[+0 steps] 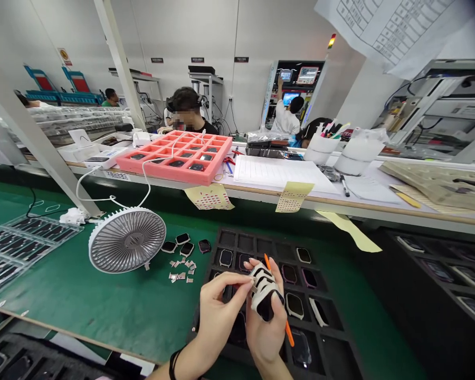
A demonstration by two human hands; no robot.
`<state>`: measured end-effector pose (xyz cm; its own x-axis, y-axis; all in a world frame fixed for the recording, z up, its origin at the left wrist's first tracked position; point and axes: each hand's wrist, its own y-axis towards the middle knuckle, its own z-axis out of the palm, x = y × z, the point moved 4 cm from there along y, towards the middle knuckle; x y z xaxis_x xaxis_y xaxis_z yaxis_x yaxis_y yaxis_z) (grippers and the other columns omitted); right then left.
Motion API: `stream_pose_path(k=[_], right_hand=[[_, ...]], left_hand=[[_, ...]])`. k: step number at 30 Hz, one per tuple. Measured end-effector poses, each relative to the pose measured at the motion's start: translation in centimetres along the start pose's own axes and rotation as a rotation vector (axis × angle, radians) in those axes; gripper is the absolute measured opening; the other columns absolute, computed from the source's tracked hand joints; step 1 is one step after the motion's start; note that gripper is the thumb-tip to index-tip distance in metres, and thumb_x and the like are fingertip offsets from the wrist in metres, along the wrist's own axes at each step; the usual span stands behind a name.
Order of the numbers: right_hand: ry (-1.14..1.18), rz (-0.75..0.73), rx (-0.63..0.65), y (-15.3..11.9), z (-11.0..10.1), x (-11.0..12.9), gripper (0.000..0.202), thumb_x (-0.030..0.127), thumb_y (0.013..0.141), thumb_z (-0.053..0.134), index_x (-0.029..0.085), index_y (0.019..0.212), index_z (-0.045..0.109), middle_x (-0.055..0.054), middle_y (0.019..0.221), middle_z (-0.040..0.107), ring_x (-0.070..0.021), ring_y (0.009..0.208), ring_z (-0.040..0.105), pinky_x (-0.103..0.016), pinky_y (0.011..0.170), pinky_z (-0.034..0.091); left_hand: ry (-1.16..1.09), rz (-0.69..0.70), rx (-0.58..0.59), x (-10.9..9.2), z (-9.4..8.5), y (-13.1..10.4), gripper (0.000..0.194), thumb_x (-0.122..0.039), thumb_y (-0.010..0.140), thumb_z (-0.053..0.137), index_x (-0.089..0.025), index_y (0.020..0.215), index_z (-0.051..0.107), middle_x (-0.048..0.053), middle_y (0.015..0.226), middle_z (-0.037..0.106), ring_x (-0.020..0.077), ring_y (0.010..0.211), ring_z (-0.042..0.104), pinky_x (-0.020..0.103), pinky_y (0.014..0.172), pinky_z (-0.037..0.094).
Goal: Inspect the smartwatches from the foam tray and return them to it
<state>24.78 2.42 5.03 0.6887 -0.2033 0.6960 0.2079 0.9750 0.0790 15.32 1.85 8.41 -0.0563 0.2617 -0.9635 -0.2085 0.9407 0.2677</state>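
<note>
My right hand (266, 332) is palm up, its fingers and thumb wrapped round a stack of several white-framed smartwatch cases (266, 295) with dark faces. An orange stick (289, 333) passes behind the cases in the same hand. At the stack's left edge, my left hand (217, 306) pinches thumb and forefinger together; a small pale piece seems to show at the fingertips, too small to name. Below both hands lies a black foam tray (332, 311) with watch cases in many pockets, partly hidden by my hands.
On the green mat stand a white fan (129, 240), loose watch cases (187, 249) and small pale pieces (182, 269). A shelf carries a pink foam tray (217, 169), papers (277, 171) and a pen cup (320, 148). Another foam tray (431, 295) is at right. Co-workers sit beyond.
</note>
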Motion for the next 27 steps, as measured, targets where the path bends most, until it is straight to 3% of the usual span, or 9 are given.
stream_pose_path(k=[10,15,19,27], right_hand=[[-0.061,-0.163,-0.054,-1.2,-0.1,-0.1,0.05,0.039,0.081,0.049,0.026,0.129,0.04,-0.01,0.121,0.054,-0.0275,0.113,0.052,-0.047,0.09,0.042],[-0.089,-0.239,-0.102,-0.7,0.1,0.8,0.044,0.039,0.085,0.043,0.025,0.126,0.041,-0.01,0.124,0.051,-0.0279,0.112,0.052,-0.049,0.089,0.041],[-0.083,-0.278,-0.137,-0.4,-0.2,1.3,0.04,0.037,0.085,0.043,0.026,0.124,0.043,-0.009,0.123,0.052,-0.0265,0.107,0.054,-0.048,0.087,0.042],[-0.067,-0.254,-0.128,-0.8,-0.4,0.4,0.039,0.037,0.086,0.041,0.027,0.124,0.041,-0.009,0.125,0.05,-0.0256,0.107,0.054,-0.047,0.086,0.043]], left_hand=[[-0.061,0.285,-0.121,-0.9,1.0,-0.5,0.011,-0.01,0.077,0.067,-0.02,0.078,0.071,0.001,0.075,0.07,0.0143,0.07,0.066,0.022,0.063,0.053],[-0.102,0.391,-0.074,-0.3,1.8,-0.8,0.017,-0.007,0.078,0.065,-0.022,0.082,0.071,0.002,0.079,0.072,0.0156,0.077,0.066,0.026,0.07,0.055],[-0.135,0.387,-0.056,0.1,2.4,-0.9,0.019,-0.006,0.077,0.066,-0.022,0.087,0.071,0.003,0.085,0.073,0.0174,0.085,0.066,0.03,0.078,0.055],[-0.12,0.377,-0.077,0.1,2.5,-0.9,0.016,-0.006,0.079,0.063,-0.021,0.08,0.07,0.002,0.082,0.072,0.0166,0.082,0.067,0.029,0.075,0.056]])
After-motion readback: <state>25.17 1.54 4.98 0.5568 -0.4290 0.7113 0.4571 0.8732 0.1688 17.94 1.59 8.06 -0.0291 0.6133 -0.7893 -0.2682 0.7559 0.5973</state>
